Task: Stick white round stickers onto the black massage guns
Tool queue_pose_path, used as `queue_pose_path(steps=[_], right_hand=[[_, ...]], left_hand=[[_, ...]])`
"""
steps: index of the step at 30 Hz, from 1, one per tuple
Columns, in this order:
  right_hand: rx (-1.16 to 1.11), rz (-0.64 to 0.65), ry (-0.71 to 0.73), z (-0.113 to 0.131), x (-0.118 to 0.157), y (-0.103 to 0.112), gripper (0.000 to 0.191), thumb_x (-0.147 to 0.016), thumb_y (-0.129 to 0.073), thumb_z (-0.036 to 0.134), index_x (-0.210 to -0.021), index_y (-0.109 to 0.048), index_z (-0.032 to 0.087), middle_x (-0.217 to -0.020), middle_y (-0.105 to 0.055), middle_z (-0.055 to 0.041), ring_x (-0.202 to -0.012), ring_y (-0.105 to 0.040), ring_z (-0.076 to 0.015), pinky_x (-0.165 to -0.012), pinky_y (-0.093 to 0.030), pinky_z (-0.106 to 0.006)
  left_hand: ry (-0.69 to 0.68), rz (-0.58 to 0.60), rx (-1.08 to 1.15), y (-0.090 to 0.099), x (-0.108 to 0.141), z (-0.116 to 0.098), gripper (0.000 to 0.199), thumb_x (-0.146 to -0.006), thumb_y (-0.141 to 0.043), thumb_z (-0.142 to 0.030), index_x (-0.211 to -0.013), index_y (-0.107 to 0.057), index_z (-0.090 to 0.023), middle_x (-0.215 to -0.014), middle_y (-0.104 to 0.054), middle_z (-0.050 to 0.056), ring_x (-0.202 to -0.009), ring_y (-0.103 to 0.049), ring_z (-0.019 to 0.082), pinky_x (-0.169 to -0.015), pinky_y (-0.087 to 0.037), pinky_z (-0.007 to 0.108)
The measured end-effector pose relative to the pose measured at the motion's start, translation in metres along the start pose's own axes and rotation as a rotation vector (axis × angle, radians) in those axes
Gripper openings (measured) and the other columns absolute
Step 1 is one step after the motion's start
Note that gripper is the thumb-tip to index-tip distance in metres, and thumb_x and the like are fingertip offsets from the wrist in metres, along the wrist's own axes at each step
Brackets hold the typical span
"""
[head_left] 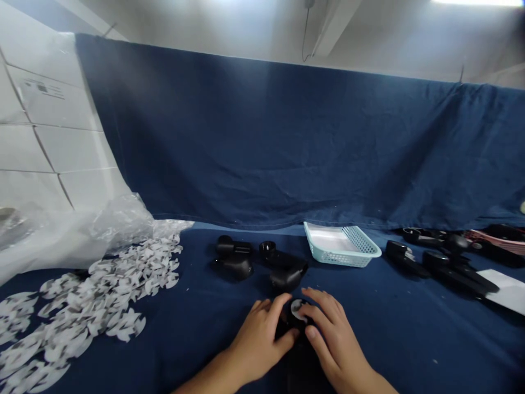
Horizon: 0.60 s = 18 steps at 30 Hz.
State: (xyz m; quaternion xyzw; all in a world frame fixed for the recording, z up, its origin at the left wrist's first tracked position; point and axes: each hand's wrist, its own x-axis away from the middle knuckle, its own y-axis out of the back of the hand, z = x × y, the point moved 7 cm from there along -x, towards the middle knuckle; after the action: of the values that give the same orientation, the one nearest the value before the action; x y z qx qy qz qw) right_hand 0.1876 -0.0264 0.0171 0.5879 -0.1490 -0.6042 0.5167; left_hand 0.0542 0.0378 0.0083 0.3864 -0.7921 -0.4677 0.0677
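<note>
A black plastic part (304, 355) with a round end lies between my two hands at the front of the table. A small white curved piece (297, 308) sits in its round end. My left hand (258, 342) grips the part from the left, its thumb and index finger curled about the round end. From the right, my right hand (336, 339) holds the same part, with one fingertip touching the white piece and another on the far rim. The lower portion of the part blends into the shadow.
White curved pieces (118, 284) are heaped at the left beside clear plastic wrap (118, 219). Ahead lie several black parts (233, 266) and a light blue basket (348, 257) with white sheets inside. More black parts (451, 271) and white paper (506, 290) are at the right. A blue curtain (287, 142) hangs behind.
</note>
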Motion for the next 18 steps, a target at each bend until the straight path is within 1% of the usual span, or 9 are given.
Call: queue_pose_path(steps=[2,4,10,14,18], right_hand=[[0.045,0.025,0.011,0.004,-0.003,-0.004,0.031,-0.1,-0.044,0.033,-0.131,-0.047,0.031,-0.147,-0.047,-0.0089,-0.138,-0.04,-0.029,-0.108,-0.035,-0.065],[0.098,0.036,-0.021,0.004,-0.007,-0.005,0.03,-0.1,-0.045,0.034,-0.13,-0.049,0.031,-0.149,-0.045,-0.0083,-0.14,-0.038,-0.0294,-0.111,-0.032,-0.066],[0.136,0.032,-0.144,-0.003,-0.013,0.003,0.024,-0.1,-0.042,0.034,-0.119,-0.057,0.036,-0.147,-0.047,-0.0046,-0.141,-0.037,-0.0286,-0.112,-0.029,-0.067],[0.12,0.019,-0.165,-0.005,-0.013,0.006,0.022,-0.1,-0.042,0.036,-0.115,-0.059,0.033,-0.144,-0.05,-0.0058,-0.139,-0.041,-0.0294,-0.111,-0.03,-0.068],[0.037,-0.007,-0.195,-0.009,-0.011,0.006,0.021,-0.101,-0.041,0.035,-0.108,-0.059,0.029,-0.134,-0.058,-0.0071,-0.134,-0.046,-0.0285,-0.11,-0.032,-0.067]], left_hand=[[-0.005,0.001,0.001,0.0,0.0,-0.001,0.058,-0.089,-0.064,-0.027,-0.141,-0.038,-0.023,-0.126,-0.064,0.007,-0.112,-0.059,0.027,-0.101,-0.041,0.045],[-0.001,-0.004,0.001,0.0,0.0,-0.001,0.057,-0.089,-0.063,-0.026,-0.14,-0.039,-0.023,-0.129,-0.062,0.008,-0.114,-0.058,0.028,-0.102,-0.04,0.045],[0.013,-0.014,0.006,0.001,-0.001,0.0,0.056,-0.089,-0.064,-0.026,-0.14,-0.04,-0.027,-0.114,-0.067,0.004,-0.102,-0.061,0.026,-0.095,-0.044,0.043],[0.016,-0.017,0.002,0.001,0.0,0.0,0.056,-0.088,-0.064,-0.026,-0.139,-0.041,-0.026,-0.11,-0.068,0.004,-0.101,-0.061,0.026,-0.095,-0.044,0.043],[0.011,-0.017,0.001,0.002,0.0,-0.003,0.056,-0.087,-0.065,-0.024,-0.137,-0.042,-0.027,-0.111,-0.068,0.004,-0.102,-0.061,0.026,-0.096,-0.044,0.042]])
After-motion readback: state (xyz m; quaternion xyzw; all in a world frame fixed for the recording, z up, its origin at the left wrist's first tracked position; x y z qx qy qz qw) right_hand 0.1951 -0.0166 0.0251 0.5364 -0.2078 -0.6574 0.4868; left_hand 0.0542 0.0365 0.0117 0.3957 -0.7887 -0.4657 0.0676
